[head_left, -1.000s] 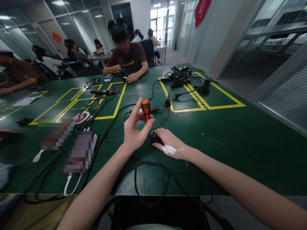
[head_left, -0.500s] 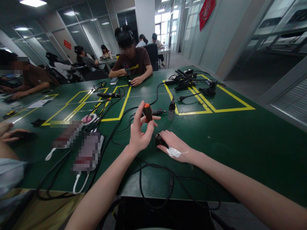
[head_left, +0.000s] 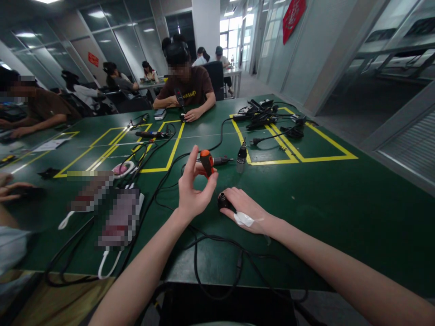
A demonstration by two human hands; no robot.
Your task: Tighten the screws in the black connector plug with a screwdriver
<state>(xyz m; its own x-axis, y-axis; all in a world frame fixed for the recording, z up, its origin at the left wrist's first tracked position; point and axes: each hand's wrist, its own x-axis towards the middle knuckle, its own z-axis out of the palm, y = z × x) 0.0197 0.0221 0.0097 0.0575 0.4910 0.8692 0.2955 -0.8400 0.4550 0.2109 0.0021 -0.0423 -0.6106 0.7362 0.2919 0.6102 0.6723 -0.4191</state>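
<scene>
My left hand (head_left: 193,192) is raised over the table and pinches a screwdriver (head_left: 206,162) with an orange-and-black handle. Its shaft is hard to make out. Beside it, my right hand (head_left: 247,206) rests on the table, fingers curled round a small black part (head_left: 223,202) with a round metallic collar facing up. A strip of white tape or film (head_left: 244,219) lies across the back of that hand. Beyond the hands stands an upright black-topped bottle-like thing (head_left: 241,157) with a pointed tip. A dark pen-shaped tool (head_left: 221,160) lies partly hidden behind the screwdriver.
Black cables (head_left: 239,260) loop near the front edge. Two blurred phone-like devices (head_left: 120,217) lie left, with white cords. A heap of black cables and adapters (head_left: 260,113) sits at the back right. Yellow tape (head_left: 326,159) marks the green table. A person (head_left: 190,90) works opposite.
My left hand has shifted slightly left and the screwdriver handle has turned, showing more orange. The right hand still grips the black part. The whole view has shifted a little.
</scene>
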